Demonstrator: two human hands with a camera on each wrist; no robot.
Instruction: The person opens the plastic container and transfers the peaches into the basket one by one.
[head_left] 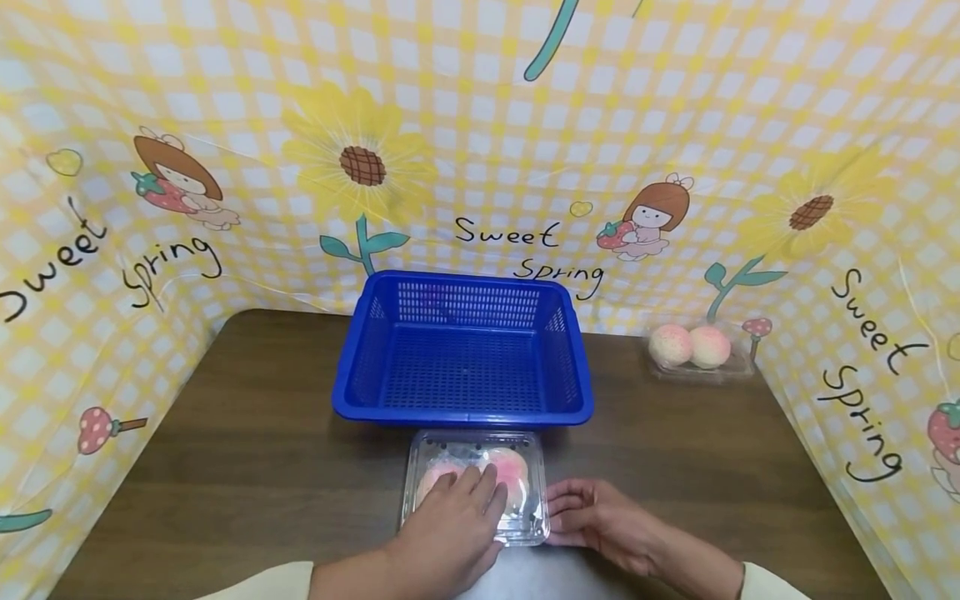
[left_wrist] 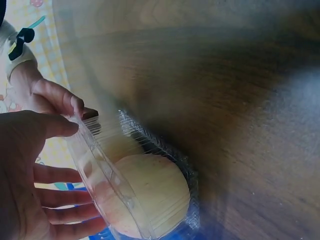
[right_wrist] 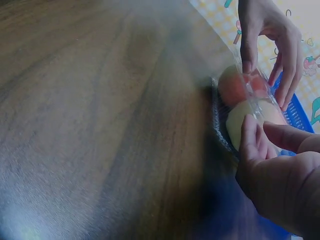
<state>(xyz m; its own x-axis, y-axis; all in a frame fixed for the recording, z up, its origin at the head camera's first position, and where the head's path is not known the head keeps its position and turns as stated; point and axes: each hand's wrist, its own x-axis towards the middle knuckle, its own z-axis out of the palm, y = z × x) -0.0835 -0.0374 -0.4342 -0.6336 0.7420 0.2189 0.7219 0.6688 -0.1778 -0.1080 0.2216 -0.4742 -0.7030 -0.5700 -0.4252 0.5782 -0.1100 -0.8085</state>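
Note:
A clear plastic clamshell box (head_left: 525, 535) lies on the table with two round, pink-and-cream peaches (head_left: 512, 471) inside. Across its lid rests my left hand (head_left: 450, 525), fingers fairly straight and spread over the top, thumb at the near edge in the left wrist view. At the box's right side, my right hand (head_left: 603, 523) pinches the rim between thumb and fingers, as the right wrist view shows. The lid lies over the peaches; whether it is latched I cannot tell. Part of one peach is hidden under the left hand.
Just behind the box stands a blue plastic basket (head_left: 465, 417) with mesh walls and nothing inside. Another clear box (head_left: 738, 365) with two peaches (head_left: 709, 347) sits at the table's back right. A yellow checked cloth (head_left: 480, 167) encloses the brown table (head_left: 255, 433).

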